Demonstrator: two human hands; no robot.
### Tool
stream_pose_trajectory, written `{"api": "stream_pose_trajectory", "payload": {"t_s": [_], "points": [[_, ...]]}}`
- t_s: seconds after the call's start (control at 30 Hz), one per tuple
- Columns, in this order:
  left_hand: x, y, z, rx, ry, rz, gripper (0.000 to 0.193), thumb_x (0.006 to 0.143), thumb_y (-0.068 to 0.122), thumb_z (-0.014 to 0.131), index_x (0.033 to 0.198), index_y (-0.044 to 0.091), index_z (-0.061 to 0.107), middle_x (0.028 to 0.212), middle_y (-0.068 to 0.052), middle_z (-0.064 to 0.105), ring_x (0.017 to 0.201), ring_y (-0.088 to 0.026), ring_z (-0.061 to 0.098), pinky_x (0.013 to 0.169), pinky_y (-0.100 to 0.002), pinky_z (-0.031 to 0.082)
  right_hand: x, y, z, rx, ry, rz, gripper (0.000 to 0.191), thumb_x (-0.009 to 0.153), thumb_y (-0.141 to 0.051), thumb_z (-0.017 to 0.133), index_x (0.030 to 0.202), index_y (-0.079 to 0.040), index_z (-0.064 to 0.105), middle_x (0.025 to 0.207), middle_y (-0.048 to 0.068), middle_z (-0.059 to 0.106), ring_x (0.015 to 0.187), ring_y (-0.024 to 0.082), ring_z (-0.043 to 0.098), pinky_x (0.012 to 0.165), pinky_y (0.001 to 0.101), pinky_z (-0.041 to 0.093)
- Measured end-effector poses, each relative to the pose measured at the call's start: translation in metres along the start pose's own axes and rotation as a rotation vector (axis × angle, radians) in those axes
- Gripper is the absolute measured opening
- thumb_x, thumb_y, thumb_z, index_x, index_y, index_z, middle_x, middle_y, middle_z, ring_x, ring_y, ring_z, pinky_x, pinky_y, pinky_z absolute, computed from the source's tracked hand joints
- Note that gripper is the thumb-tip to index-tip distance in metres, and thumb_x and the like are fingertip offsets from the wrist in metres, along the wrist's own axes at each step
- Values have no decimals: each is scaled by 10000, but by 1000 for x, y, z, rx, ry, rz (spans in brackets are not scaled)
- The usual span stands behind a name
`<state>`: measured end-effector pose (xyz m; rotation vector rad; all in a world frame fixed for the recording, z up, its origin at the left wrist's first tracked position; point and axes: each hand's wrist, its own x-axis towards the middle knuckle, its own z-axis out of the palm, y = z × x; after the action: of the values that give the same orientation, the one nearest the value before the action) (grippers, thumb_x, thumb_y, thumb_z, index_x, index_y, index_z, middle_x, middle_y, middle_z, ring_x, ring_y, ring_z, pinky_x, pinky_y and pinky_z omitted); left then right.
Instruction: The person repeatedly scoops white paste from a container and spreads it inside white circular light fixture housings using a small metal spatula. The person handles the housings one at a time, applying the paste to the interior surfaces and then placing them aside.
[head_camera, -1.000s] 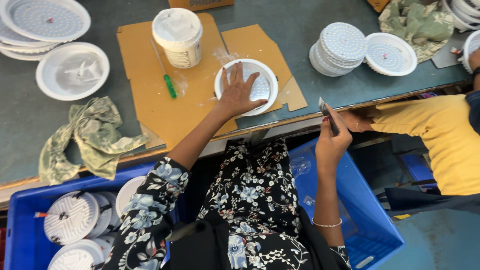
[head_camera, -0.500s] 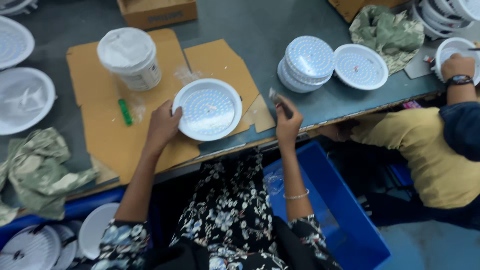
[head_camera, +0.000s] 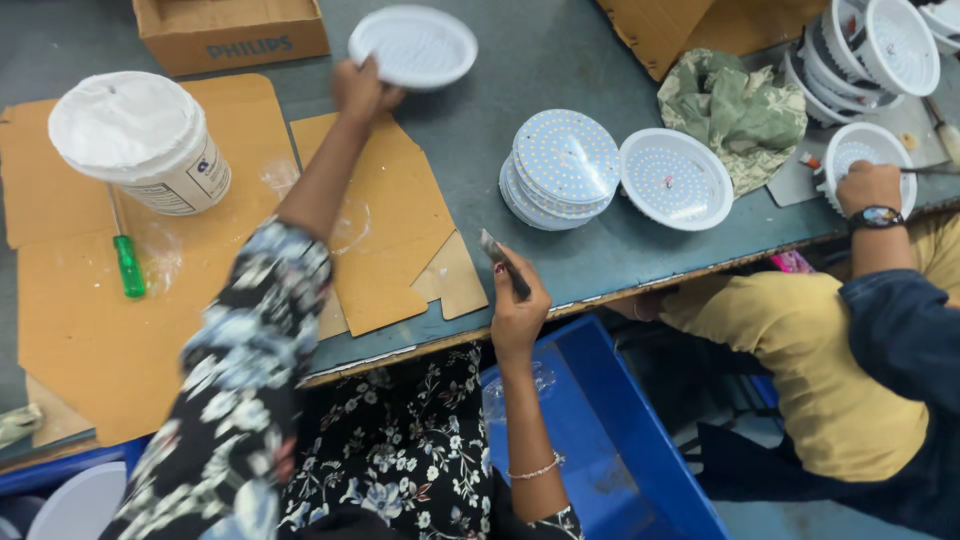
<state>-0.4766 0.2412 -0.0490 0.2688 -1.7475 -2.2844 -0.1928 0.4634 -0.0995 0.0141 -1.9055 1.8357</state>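
your left hand stretched out gripping a white round lamp housing by its rim, right hand closed around a thin grey blade tool at the table edge

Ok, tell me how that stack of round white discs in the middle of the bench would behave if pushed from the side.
The stack of discs already sits fanned and uneven, so it would probably slide apart rather than move as one. The discs look thin and flat, so likely light and stiff. The bench looks smooth, so they may skid easily.
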Motion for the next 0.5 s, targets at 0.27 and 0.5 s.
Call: {"api": "stream_pose_trajectory", "payload": {"t_s": [0.27,0.5], "points": [[-14,11,75,230,-39,571,615,911,423,759,1305,41,483,917,7,663,793,-113,652,697,-294,538,-15,6,18,-28,9,-11,232,991,-3,612,1197,68,691,1130,95,721,1045,181,673,967,306,521],[-209,63,-179,160,-525,255,355,1036,353,610,1181,39,688,997,-70,765,911,-153,769,668,-282,597,-58,-1,33,-94,32,-74,241,962,-1,664,1184,90,690,1098,121,722,989,201,675,923,328,538]]}}
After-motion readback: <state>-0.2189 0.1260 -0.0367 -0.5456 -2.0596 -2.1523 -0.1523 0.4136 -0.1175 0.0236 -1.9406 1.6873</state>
